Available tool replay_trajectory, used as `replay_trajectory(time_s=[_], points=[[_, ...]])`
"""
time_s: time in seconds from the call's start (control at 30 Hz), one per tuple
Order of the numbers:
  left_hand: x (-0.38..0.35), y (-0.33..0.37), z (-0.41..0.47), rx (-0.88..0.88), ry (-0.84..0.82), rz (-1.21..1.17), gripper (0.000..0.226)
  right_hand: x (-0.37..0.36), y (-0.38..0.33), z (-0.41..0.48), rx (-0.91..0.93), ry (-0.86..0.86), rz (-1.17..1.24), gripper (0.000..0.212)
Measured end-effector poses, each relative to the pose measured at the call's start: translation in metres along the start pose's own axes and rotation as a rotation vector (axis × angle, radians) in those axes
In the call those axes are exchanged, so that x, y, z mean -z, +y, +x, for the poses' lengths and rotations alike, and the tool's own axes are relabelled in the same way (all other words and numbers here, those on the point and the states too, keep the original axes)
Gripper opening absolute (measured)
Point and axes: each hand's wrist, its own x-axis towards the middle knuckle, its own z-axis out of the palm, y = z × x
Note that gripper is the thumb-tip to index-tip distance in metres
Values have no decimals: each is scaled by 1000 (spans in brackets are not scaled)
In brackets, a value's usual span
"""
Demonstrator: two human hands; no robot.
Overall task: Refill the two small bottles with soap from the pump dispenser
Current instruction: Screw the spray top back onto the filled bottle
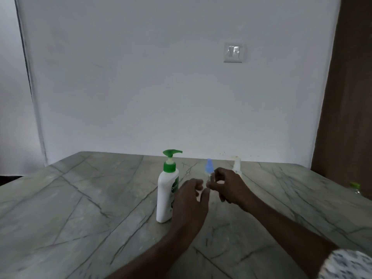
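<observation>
Pump dispenser (pixel 166 198): white body with green pump head, upright on the veined grey stone table (pixel 80 198) left of centre, nozzle pointing right; a plain white wall (pixel 141 77) stands behind
Left hand (pixel 191 200): in front of the dispenser's lower right side, fingers loosely curved and apart, thumb stretched toward the blue-capped bottle (pixel 209 167); it grips nothing that shows, and blur hides whether the thumb tip touches the bottle
Right hand (pixel 227 186): just right of the left hand, thumb and forefinger pinching the blue-capped bottle's clear body, other fingers curled below
Sleeve (pixel 348 264): white, dark-speckled, on the right arm at the lower right corner
Light switch (pixel 233 52): white plate on the wall, above the hands
Blue-capped bottle: small, upright between the two hands, just right of the dispenser; base hidden, so I cannot tell whether it stands on the table or is lifted
White-capped bottle (pixel 236 165): small, upright near the table's far edge, behind the right hand and partly hidden by it
Green-capped container (pixel 355 187): at the table's right edge, well apart from the rest, too blurred to name
</observation>
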Motion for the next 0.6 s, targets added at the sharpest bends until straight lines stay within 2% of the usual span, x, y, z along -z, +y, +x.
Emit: replay_trajectory(time_s=[0.1, 0.2, 0.3, 0.4, 0.6], points=[[6, 4, 6, 21, -108, -190, 43, 17, -10, -49, 79, -82, 69, 18], [13, 13, 9, 48, -312, -428, 40, 23, -9, -82, 85, -123, 152, 14], [17, 18, 5, 15, -452, -511, 35, 21, -5, -92, 112, -129, 135, 9], [18, 19, 5, 8, -481, -525, 35, 18, -3, -92, 128, -124, 98, 17], [14, 19, 6, 66, -510, -577, 38, 14, 2, -90, 133, -99, 29, 16]])
